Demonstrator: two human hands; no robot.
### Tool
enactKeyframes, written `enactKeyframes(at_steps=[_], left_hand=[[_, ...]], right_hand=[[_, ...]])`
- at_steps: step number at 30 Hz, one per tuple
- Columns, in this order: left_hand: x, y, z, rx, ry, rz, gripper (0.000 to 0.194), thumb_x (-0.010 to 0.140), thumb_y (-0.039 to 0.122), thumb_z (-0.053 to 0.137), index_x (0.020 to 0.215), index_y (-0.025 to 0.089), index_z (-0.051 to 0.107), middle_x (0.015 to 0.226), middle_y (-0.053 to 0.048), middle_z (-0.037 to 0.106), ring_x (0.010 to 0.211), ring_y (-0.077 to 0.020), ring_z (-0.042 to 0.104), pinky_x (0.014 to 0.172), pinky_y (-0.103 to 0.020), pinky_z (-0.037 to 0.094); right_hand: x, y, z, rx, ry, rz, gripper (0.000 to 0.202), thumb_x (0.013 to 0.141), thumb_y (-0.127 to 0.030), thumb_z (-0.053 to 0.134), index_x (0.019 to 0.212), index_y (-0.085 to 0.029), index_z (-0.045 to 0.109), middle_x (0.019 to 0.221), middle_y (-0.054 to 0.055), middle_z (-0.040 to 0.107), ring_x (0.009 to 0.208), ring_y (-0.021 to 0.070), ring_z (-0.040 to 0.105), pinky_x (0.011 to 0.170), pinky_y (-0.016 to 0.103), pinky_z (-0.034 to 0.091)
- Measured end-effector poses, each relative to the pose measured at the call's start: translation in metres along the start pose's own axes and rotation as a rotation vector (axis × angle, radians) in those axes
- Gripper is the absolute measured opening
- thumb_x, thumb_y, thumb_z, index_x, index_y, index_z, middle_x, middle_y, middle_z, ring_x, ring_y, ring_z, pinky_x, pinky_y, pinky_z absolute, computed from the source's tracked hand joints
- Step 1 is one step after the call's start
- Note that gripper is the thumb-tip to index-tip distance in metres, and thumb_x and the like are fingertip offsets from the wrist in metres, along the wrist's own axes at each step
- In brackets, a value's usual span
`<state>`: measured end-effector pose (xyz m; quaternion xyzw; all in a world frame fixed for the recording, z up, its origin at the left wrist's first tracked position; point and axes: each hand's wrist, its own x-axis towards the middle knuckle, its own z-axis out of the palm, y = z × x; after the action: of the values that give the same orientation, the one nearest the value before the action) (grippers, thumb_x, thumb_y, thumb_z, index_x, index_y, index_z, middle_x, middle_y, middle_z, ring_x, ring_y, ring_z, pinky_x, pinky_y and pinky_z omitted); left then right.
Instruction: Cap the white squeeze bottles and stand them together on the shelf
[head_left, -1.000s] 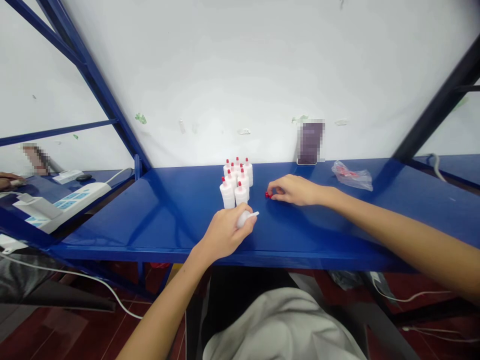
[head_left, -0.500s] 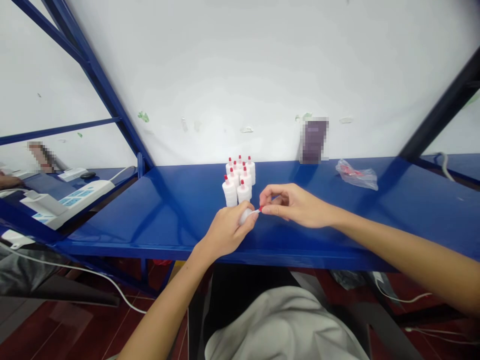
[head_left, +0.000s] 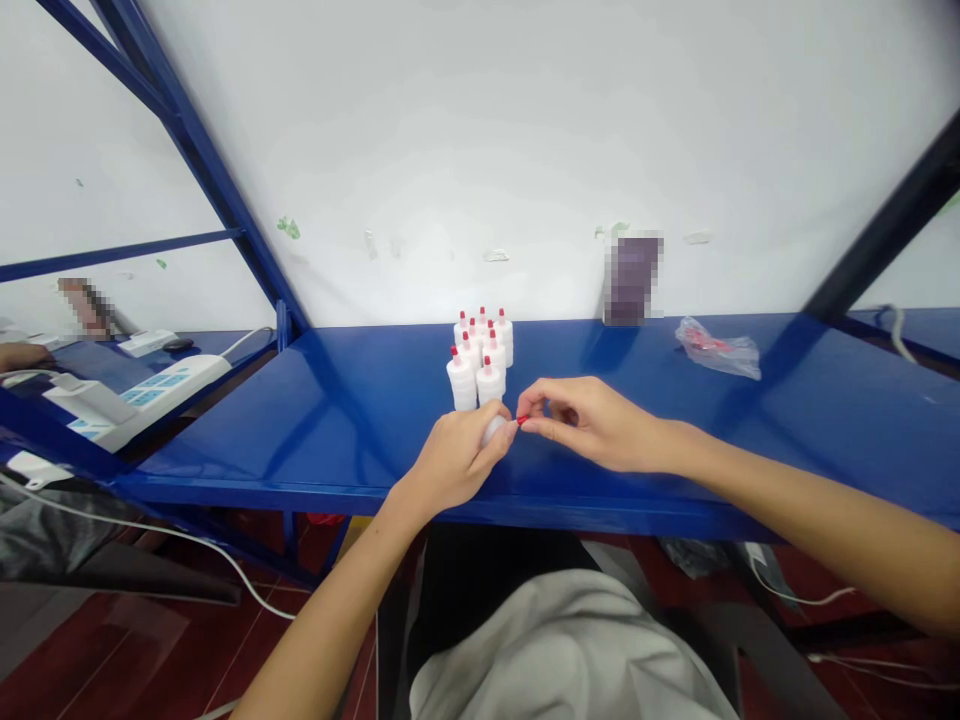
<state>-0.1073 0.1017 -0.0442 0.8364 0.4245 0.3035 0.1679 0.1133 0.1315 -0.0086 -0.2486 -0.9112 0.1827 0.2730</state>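
My left hand (head_left: 459, 455) is wrapped round a white squeeze bottle (head_left: 493, 430), lying tilted with its nozzle toward the right; most of its body is hidden by the fingers. Between thumb and forefinger, my right hand (head_left: 581, 420) pinches a small red cap (head_left: 523, 420) at the nozzle's tip. Whether the cap is seated on the nozzle or only touching it, I cannot tell. Just beyond my left hand, several white bottles with red caps (head_left: 490, 378) stand upright in a tight group on the blue table (head_left: 360, 400).
A clear plastic bag (head_left: 716, 350) with red pieces lies at the back right. Against the wall leans a blurred, purplish panel (head_left: 634, 280). Blue frame posts (head_left: 217, 190) flank the table. At left are a white power strip (head_left: 161, 395) and part of another person's hand (head_left: 22, 357).
My right hand has turned slightly, with its fingers curled closer round the red cap. My left hand still holds the bottle in nearly the same place. The view has shifted a little.
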Motion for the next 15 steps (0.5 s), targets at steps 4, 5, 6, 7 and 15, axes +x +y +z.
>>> enactKeyframes(at_steps=[4, 5, 6, 7, 15], left_hand=[[0.001, -0.002, 0.000, -0.033, -0.001, 0.000, 0.034, 0.105, 0.040, 0.031, 0.088, 0.019, 0.053, 0.067, 0.003, 0.055, 0.059, -0.0124, 0.047, 0.062, -0.026, 0.032], [0.001, -0.003, 0.000, -0.036, -0.006, 0.001, 0.035, 0.105, 0.039, 0.030, 0.087, 0.019, 0.053, 0.067, 0.003, 0.054, 0.059, -0.0125, 0.047, 0.062, -0.026, 0.033], [0.001, -0.003, 0.000, -0.036, -0.012, 0.003, 0.036, 0.105, 0.038, 0.029, 0.085, 0.019, 0.052, 0.066, 0.002, 0.054, 0.058, -0.0126, 0.048, 0.062, -0.026, 0.033], [0.001, -0.003, 0.000, -0.035, -0.015, 0.006, 0.037, 0.105, 0.038, 0.028, 0.083, 0.019, 0.051, 0.066, 0.002, 0.053, 0.058, -0.0126, 0.047, 0.061, -0.026, 0.033], [-0.001, -0.004, 0.003, -0.210, 0.066, -0.020, 0.049, 0.105, 0.049, 0.026, 0.078, 0.017, 0.052, 0.063, 0.001, 0.053, 0.057, -0.0121, 0.048, 0.061, -0.026, 0.035]], right_hand=[[0.001, 0.003, 0.003, -0.343, -0.036, -0.148, 0.030, 0.105, -0.034, 0.039, 0.091, -0.017, 0.060, 0.081, 0.004, 0.064, 0.064, 0.0142, 0.052, 0.059, 0.028, 0.033], [0.002, 0.002, 0.003, -0.406, -0.062, -0.167, 0.033, 0.105, -0.034, 0.036, 0.088, -0.017, 0.059, 0.080, 0.004, 0.063, 0.062, 0.0143, 0.050, 0.058, 0.029, 0.030], [0.002, 0.001, 0.003, -0.445, -0.092, -0.171, 0.034, 0.106, -0.033, 0.034, 0.087, -0.018, 0.058, 0.079, 0.004, 0.062, 0.060, 0.0140, 0.047, 0.057, 0.029, 0.028], [0.003, -0.001, 0.003, -0.462, -0.125, -0.161, 0.034, 0.106, -0.033, 0.033, 0.087, -0.018, 0.057, 0.078, 0.003, 0.061, 0.057, 0.0136, 0.045, 0.056, 0.029, 0.026], [0.023, -0.014, -0.008, -0.227, -0.154, -0.054, 0.032, 0.103, -0.035, 0.036, 0.077, -0.020, 0.048, 0.070, 0.000, 0.055, 0.059, 0.0124, 0.042, 0.060, 0.028, 0.028]])
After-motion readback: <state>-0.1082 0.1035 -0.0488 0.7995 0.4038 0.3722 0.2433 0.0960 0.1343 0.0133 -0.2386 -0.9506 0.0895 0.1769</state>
